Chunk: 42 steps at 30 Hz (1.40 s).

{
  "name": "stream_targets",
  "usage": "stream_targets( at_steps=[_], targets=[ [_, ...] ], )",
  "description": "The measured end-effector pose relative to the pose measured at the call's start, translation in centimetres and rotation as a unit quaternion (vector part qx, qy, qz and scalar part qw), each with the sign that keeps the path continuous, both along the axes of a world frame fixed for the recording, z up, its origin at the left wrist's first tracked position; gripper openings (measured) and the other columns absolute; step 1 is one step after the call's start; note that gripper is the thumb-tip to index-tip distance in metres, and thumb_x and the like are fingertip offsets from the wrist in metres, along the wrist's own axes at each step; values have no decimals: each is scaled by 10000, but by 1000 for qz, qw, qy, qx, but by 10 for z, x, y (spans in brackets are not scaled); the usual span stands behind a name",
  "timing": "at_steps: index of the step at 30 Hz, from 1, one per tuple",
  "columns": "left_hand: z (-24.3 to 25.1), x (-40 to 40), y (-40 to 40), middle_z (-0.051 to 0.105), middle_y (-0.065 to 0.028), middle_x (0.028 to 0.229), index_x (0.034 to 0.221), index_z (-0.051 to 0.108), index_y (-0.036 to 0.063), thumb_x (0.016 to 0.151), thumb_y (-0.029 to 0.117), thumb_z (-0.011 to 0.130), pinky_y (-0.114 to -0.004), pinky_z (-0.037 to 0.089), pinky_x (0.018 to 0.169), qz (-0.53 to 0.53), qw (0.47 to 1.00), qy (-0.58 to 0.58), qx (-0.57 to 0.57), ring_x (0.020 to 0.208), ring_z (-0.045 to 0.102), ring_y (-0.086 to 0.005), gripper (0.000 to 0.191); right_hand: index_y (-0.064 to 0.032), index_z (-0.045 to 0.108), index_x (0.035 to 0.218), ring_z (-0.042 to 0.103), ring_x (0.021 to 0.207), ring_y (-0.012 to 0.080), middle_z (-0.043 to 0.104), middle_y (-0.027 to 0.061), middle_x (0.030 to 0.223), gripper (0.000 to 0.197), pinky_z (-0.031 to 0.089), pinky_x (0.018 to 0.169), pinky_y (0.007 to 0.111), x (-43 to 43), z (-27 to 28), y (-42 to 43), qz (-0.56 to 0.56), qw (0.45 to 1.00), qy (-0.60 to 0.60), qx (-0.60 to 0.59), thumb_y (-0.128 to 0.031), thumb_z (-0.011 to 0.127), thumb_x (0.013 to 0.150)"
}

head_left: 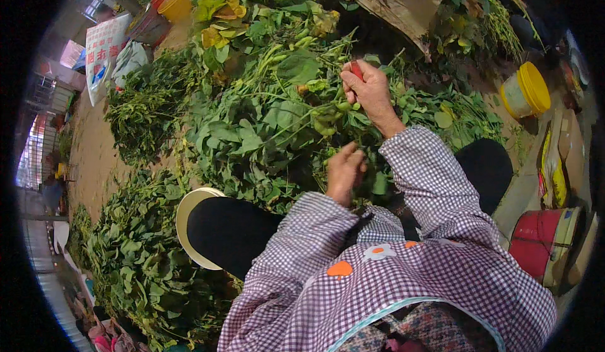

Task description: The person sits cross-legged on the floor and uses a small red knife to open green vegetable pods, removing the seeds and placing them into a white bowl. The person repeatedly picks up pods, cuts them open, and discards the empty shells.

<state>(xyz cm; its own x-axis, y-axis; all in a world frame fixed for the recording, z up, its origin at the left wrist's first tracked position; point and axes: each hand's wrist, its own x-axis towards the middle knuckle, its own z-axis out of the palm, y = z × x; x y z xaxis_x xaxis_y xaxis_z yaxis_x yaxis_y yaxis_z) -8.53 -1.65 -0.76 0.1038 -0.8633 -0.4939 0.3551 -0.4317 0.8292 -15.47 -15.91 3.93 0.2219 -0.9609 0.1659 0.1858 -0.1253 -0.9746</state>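
My right hand (371,85) is closed around a small red object (357,70), perhaps a tool handle; its far end cannot be made out. Just below that hand hang plump green bean pods (326,118) on leafy stems. My left hand (346,170) is nearer my body, fingers curled and slightly blurred over the plants. Whether anything lies in its grasp cannot be seen. Beneath both hands spreads a big heap of cut bean plants (236,137), with broad green leaves.
A pale bucket (198,253) stands by my left knee. More plants (137,257) are heaped at lower left. To the right are a yellow-rimmed bucket (524,90) and a red container (536,238). Brown sheeting (401,9) lies at the top, a printed white sack (101,54) upper left.
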Motion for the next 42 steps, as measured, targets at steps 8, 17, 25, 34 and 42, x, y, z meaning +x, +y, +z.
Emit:
stream_targets(
  at_steps=[8, 17, 25, 34, 42],
  targets=[
    [11, 51, -11, 573, -32, 1048, 1203, 476, 26, 885, 169, 582, -295, 462, 769, 147, 976, 102, -121, 931, 563, -138, 364, -19, 543, 874, 451, 457, 55, 494, -18, 598, 106, 350, 402, 195, -11, -1, 6, 32, 998, -40, 30, -123, 559, 880],
    [25, 53, -47, 598, -65, 1079, 1179, 510, 26, 793, 140, 679, -310, 456, 829, 61, 974, 78, -205, 978, 567, -158, 436, -17, 535, 960, 456, 481, 52, 506, -6, 658, 130, 327, 400, 178, -11, 22, 11, 98, 994, -23, 35, -136, 542, 907],
    [15, 50, -57, 635, -76, 929, 1010, 577, 21, 803, 196, 676, -305, 501, 579, 21, 992, 28, -121, 767, 633, -168, 288, -17, 582, 902, 453, 468, 34, 503, -27, 593, 113, 321, 399, 183, -16, 7, 11, -34, 997, 39, 63, -122, 554, 874],
    [17, 45, -82, 618, -84, 931, 1038, 545, 21, 814, 225, 661, -304, 476, 540, 119, 986, 92, -72, 761, 618, -185, 325, -1, 598, 811, 492, 567, 73, 529, 7, 618, 150, 398, 526, 233, -13, -28, 104, 125, 979, 148, 57, -144, 584, 854],
    [38, 67, -71, 646, -89, 876, 985, 605, -4, 849, 184, 603, -344, 494, 644, 31, 976, 130, -170, 776, 630, -201, 233, 33, 609, 877, 567, 779, 257, 569, 131, 825, 153, 451, 683, 325, -28, -30, 71, -54, 938, 290, -181, -103, 596, 807]
  ],
)
